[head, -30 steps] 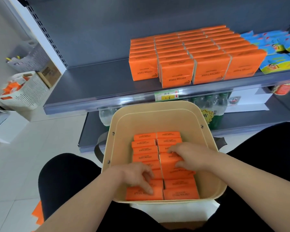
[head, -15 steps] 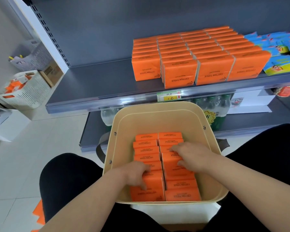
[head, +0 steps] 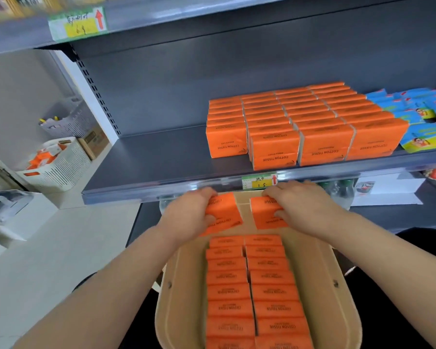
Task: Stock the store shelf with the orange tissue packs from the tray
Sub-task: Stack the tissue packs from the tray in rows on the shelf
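Note:
A beige tray (head: 322, 285) on my lap holds two rows of orange tissue packs (head: 252, 293). My left hand (head: 189, 212) grips one orange pack (head: 224, 215), lifted above the tray's far end. My right hand (head: 302, 205) grips a second orange pack (head: 264, 215) beside it. Both packs hang just below the front edge of the grey shelf (head: 166, 152). On that shelf stand several rows of orange packs (head: 300, 124), filling its right part; its left part is bare.
Blue tissue packs (head: 423, 122) sit at the shelf's right end. A price label (head: 259, 181) is clipped on the shelf's front rail. White baskets (head: 58, 162) stand on the floor at the left. Bottles stand on the lower shelf behind my hands.
Both hands were down among the packs in the tray; each has now lifted one pack up toward the shelf edge. The camera has tilted upward.

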`<state>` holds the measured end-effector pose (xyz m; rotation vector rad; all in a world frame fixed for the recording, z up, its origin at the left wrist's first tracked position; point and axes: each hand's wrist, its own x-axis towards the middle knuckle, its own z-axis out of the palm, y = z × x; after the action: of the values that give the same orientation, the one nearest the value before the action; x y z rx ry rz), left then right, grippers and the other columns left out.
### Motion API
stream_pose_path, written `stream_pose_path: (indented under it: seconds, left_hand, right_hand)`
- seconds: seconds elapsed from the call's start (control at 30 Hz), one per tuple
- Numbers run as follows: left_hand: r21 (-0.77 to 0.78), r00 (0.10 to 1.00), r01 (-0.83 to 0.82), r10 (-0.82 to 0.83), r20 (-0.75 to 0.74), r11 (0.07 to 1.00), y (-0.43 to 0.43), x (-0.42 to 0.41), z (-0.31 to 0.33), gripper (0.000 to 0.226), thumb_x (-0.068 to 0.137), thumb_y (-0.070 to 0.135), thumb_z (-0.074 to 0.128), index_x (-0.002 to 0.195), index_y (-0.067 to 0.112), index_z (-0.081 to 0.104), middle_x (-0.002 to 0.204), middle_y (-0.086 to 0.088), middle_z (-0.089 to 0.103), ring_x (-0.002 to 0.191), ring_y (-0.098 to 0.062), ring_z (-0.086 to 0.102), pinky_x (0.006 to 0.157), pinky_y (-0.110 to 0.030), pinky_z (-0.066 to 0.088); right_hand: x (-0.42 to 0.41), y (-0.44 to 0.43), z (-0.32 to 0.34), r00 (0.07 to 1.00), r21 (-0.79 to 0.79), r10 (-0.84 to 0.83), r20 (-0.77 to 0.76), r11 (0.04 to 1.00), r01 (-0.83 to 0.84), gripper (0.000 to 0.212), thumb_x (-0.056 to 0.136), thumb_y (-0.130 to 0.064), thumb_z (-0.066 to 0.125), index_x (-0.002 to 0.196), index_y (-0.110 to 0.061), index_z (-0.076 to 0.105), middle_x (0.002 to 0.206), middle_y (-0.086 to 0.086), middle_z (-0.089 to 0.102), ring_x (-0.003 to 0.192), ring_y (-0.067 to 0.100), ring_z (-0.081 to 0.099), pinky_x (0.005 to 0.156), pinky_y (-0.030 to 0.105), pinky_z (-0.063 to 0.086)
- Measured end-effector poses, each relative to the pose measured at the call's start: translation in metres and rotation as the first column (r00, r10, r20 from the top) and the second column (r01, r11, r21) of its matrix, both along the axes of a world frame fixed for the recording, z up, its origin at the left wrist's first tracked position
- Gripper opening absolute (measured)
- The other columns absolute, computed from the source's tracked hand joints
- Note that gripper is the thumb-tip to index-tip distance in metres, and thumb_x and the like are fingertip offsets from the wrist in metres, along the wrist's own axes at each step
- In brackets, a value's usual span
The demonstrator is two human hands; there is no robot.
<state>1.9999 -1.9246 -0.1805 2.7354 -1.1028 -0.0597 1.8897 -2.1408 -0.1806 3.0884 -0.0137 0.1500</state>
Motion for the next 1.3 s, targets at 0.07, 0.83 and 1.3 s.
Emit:
stream_pose_path:
  seconds: [0.07,0.83,1.3]
  left_hand:
    - [-0.061,0.996,-0.038,0.043,0.083,0.997,-0.011,0.016,0.025,0.049,0.082,0.026,0.065,0.127,0.023,0.047,0.119,0.001,0.06,0.108,-0.022,0.056,0.082,-0.035,0.046]
    - [-0.132,0.962,-0.118,0.146,0.232,0.984,-0.118,0.125,0.021,0.052,0.086,0.011,0.065,0.134,0.018,0.046,0.131,-0.006,0.042,0.123,-0.024,0.036,0.094,-0.043,0.046]
    - [-0.307,0.969,-0.021,0.094,0.226,0.952,0.004,0.071,-0.02,0.041,0.084,-0.004,0.055,0.123,0.009,0.055,0.132,-0.006,0.049,0.115,-0.028,0.045,0.088,-0.043,0.048]
  right_hand:
    - [0.011,-0.007,0.009,0.999,-0.016,-0.007,0.044,1.0,0.008,0.043,0.089,-0.034,0.058,0.13,-0.029,0.044,0.122,-0.005,0.056,0.115,0.019,0.051,0.09,0.036,0.04]
    - [0.039,-0.023,-0.008,0.999,0.237,0.047,0.0,0.97,-0.045,0.043,0.092,-0.033,0.056,0.133,-0.032,0.041,0.124,-0.006,0.054,0.116,0.018,0.049,0.096,0.037,0.037]
    - [0.035,0.004,-0.005,1.0,0.186,0.012,0.011,0.982,-0.014,0.046,0.093,-0.036,0.053,0.136,-0.037,0.038,0.129,-0.012,0.052,0.12,0.014,0.047,0.096,0.031,0.037]
